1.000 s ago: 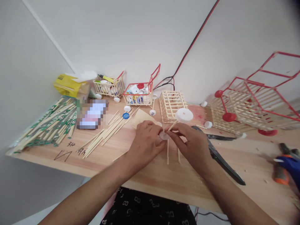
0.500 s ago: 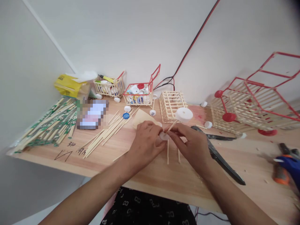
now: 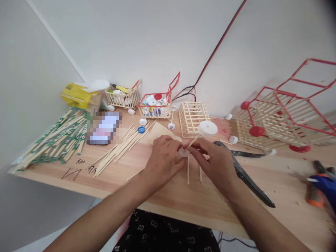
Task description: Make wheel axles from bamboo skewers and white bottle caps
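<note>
Between the fingertips of my left hand (image 3: pixel 164 157) is a small white bottle cap (image 3: pixel 184 152). My right hand (image 3: pixel 212 159) pinches a short wooden stick (image 3: pixel 194 141), whose lower end meets that cap. A larger white cap (image 3: pixel 207 128) sits at the stick's upper end, above my right fingers. Below the hands, two short sticks lie on the wooden table; one is a loose stick (image 3: pixel 188 171) close to my left fingers. Behind the hands stands a slatted stick basket (image 3: pixel 193 117), partly covered by the larger cap. Pale paper (image 3: pixel 160 131) lies behind my left hand.
Black-handled cutters (image 3: pixel 249 183) lie right of my right hand. Loose sticks (image 3: pixel 115 152), a blue cap (image 3: pixel 141 130) and a phone (image 3: pixel 103 128) lie left. Small stick carts (image 3: pixel 154 105) stand along the wall; larger red-trimmed ones (image 3: pixel 283 112) are at right. A blue-and-orange tool (image 3: pixel 319 190) lies far right.
Almost nothing differs. Both hands keep their hold on the small cap and stick, and the larger cap has shifted very slightly to the right.
</note>
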